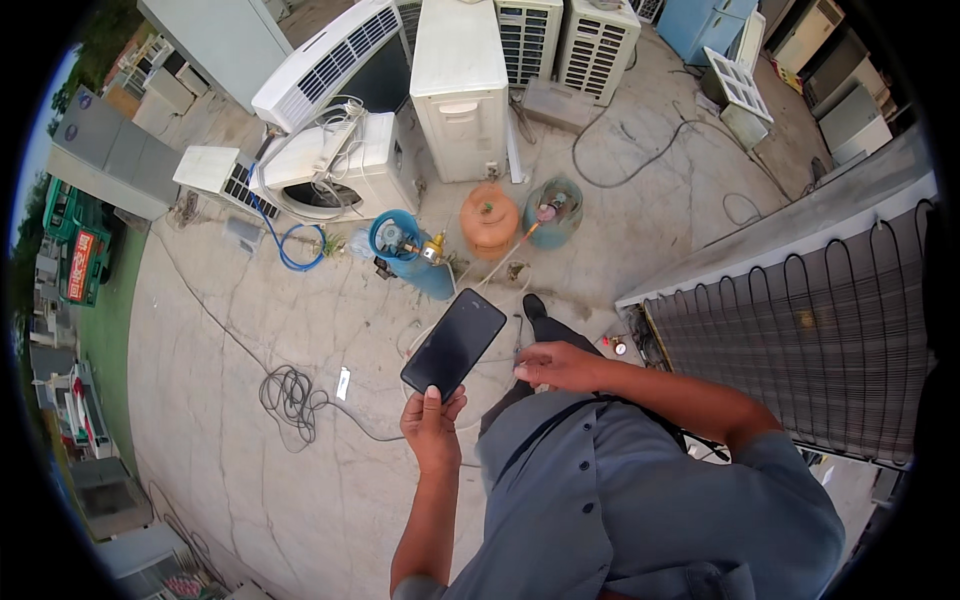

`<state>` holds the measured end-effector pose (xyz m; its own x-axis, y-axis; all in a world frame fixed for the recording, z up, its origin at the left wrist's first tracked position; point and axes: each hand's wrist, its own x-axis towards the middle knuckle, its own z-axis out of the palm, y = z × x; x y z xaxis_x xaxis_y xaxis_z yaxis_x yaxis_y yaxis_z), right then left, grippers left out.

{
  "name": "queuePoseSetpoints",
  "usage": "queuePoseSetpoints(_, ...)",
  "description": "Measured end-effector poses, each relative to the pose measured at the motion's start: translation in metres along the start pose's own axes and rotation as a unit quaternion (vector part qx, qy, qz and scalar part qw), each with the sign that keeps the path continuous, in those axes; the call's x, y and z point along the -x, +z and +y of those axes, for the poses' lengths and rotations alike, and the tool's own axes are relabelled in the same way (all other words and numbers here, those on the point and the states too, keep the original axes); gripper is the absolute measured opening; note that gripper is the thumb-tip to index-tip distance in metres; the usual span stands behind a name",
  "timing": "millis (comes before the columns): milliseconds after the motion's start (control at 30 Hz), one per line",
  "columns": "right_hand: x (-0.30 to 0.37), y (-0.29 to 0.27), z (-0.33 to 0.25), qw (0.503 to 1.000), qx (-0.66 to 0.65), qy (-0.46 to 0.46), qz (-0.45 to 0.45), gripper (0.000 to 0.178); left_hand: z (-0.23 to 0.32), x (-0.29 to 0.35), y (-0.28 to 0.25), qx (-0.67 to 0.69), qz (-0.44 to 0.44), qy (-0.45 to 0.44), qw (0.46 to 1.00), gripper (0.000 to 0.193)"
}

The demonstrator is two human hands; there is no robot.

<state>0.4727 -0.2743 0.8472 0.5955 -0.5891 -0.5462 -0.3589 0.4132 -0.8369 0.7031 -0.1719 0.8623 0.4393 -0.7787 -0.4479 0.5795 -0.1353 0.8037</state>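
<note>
A black smartphone (455, 340) with a dark screen is gripped at its lower end by my left hand (433, 425), the thumb lying over its front. To the right of the phone, apart from it, my right hand (553, 366) hovers before my body with its fingers curled in. Whether anything thin is between those fingers is hidden. Beyond the phone stand a blue gas cylinder (428, 278) with a brass valve fitting (433, 248), an orange gas cylinder (490, 225) and a greenish, worn cylinder (556, 212). A hose (508, 257) runs down from the greenish one.
At right leans a refrigerator back with condenser coils (800, 335); a small gauge (619, 348) lies beside it. A dark cable coil (287, 398) and a white strip (343, 383) lie on the concrete. White air-conditioner units (460, 130) and a front-loading washer (385, 165) stand ahead.
</note>
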Motion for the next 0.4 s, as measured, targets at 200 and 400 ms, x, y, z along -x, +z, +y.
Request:
queuePoseSetpoints(200,-0.068,-0.018,-0.017,0.964,-0.249,0.047,0.076,0.032,-0.068,-0.018,0.034,-0.156,-0.089,-0.049,0.983,0.026)
queuePoseSetpoints(400,-0.174,-0.158,0.012,0.978,-0.065,0.025,0.198,0.029,-0.171,0.038,-0.125,-0.602,-0.145,-0.133,0.774,0.037)
